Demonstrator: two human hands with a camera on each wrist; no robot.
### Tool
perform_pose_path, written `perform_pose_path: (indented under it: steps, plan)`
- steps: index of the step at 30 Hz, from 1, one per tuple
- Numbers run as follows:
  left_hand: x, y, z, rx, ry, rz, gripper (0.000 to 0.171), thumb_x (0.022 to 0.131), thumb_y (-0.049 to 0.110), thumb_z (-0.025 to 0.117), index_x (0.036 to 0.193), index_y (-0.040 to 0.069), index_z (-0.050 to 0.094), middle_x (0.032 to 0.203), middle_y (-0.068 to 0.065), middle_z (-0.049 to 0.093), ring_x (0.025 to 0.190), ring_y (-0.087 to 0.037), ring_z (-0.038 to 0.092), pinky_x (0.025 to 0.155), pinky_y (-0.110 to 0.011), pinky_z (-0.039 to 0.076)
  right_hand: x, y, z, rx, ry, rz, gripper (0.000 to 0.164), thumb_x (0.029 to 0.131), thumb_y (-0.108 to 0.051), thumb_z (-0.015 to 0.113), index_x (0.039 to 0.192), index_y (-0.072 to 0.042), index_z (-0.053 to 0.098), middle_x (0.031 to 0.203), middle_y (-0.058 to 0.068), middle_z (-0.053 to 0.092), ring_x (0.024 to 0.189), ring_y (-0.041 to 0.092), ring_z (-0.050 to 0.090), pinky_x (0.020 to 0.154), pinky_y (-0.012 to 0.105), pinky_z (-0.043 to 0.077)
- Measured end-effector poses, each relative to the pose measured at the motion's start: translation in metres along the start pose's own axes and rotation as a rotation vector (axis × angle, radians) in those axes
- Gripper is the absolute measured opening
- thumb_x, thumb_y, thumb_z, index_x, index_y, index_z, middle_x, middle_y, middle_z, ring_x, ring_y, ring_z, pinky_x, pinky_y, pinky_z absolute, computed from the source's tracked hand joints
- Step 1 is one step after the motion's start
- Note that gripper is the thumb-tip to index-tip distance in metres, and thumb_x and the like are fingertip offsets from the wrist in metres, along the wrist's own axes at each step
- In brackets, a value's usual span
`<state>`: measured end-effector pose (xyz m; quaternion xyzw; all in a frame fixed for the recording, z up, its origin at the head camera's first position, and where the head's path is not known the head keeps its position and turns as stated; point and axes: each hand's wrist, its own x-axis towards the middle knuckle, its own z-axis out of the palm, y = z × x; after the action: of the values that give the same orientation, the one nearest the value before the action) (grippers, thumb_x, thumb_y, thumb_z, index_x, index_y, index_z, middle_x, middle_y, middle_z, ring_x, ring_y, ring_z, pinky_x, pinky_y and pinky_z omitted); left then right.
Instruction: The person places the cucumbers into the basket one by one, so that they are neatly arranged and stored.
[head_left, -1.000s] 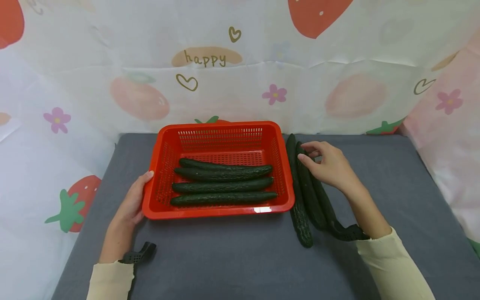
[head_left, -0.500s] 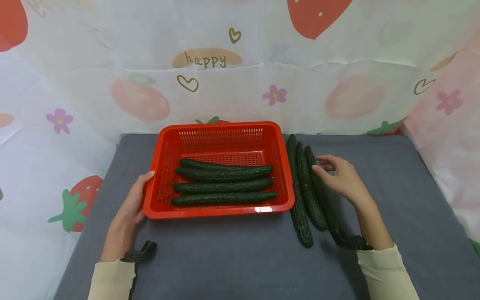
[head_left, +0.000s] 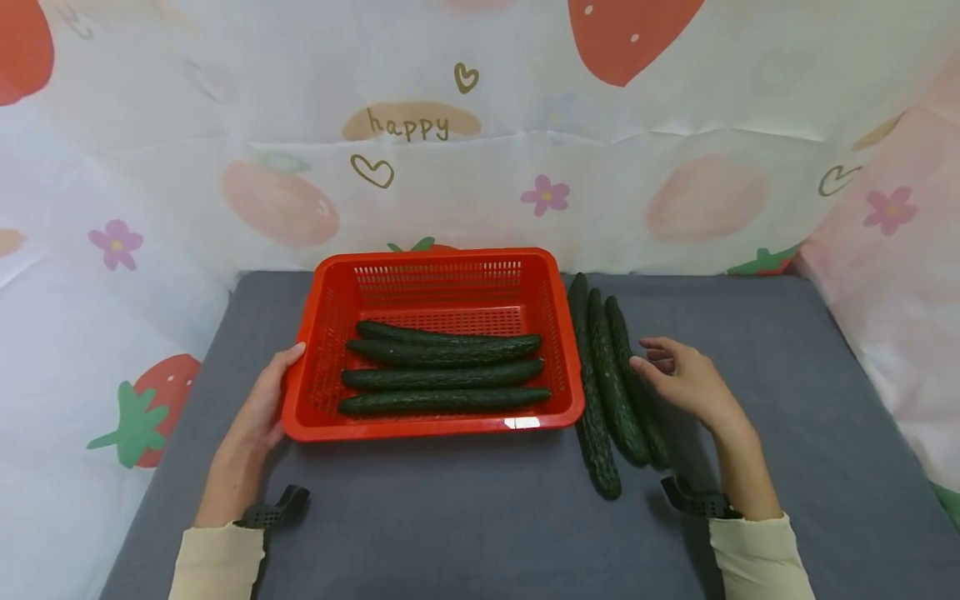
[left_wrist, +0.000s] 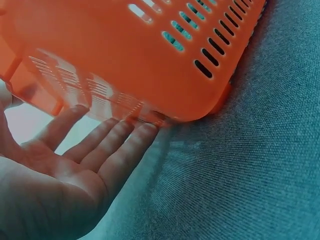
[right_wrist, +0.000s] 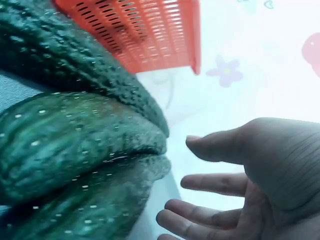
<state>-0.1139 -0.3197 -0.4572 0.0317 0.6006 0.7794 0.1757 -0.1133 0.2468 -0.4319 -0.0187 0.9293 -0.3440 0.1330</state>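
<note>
- The left hand [head_left: 258, 408] is gripping the left side of the red basket [head_left: 435, 430], with the thumb sitting on the rim and the fingers touching the outside.
- The basket is sitting by the back edge of the gray tabletop [head_left: 450, 517], nearer the back left corner than the back right one.
- Four cucumbers [head_left: 444, 402] are lying sideways in the basket, and the back two are touching.
- Three more cucumbers [head_left: 617, 379] are lying on the tabletop just beside the basket's right side, with their far tips pointing at the back edge.
- The right hand [head_left: 690, 383] is holding nothing; its thumb and fingers are staying apart, and it is hanging close to the cucumber farthest right.
- Behind the back edge, a white cloth [head_left: 600, 217] is showing strawberries, flowers and the word "happy".
</note>
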Motion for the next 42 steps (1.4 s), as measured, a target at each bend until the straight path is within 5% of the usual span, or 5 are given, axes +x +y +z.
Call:
perform_pose_path:
  steps: [15, 27, 42]
  plan:
    - [-0.002, 0.001, 0.000, -0.002, 0.037, -0.008, 0.032, 0.115, 0.040, 0.037, 0.136, 0.020, 0.053, 0.118, 0.011, 0.073, 0.104, -0.002, 0.072, 0.088, -0.021, 0.061, 0.005, 0.005, 0.016, -0.050, -0.018, -0.008, 0.058, 0.109, -0.037, 0.058, 0.146, 0.008, 0.054, 0.134, 0.035, 0.066, 0.118, 0.049, 0.067, 0.091, 0.060, 0.058]
    - [-0.001, -0.005, -0.001, 0.005, -0.006, 0.031, 0.029, 0.115, 0.035, 0.034, 0.134, 0.018, 0.048, 0.115, 0.010, 0.072, 0.100, -0.003, 0.073, 0.085, -0.022, 0.062, 0.006, 0.005, 0.016, -0.052, -0.040, -0.012, 0.055, 0.107, -0.029, 0.060, 0.144, 0.011, 0.054, 0.129, 0.034, 0.068, 0.115, 0.048, 0.068, 0.090, 0.059, 0.058]
    - [-0.001, -0.001, 0.000, 0.006, 0.012, -0.018, 0.030, 0.115, 0.037, 0.035, 0.136, 0.018, 0.045, 0.117, 0.010, 0.071, 0.102, -0.003, 0.073, 0.087, -0.023, 0.062, 0.001, 0.005, 0.009, 0.001, -0.052, 0.081, 0.053, 0.106, -0.024, 0.062, 0.143, 0.013, 0.054, 0.136, 0.037, 0.064, 0.124, 0.053, 0.063, 0.095, 0.058, 0.058]
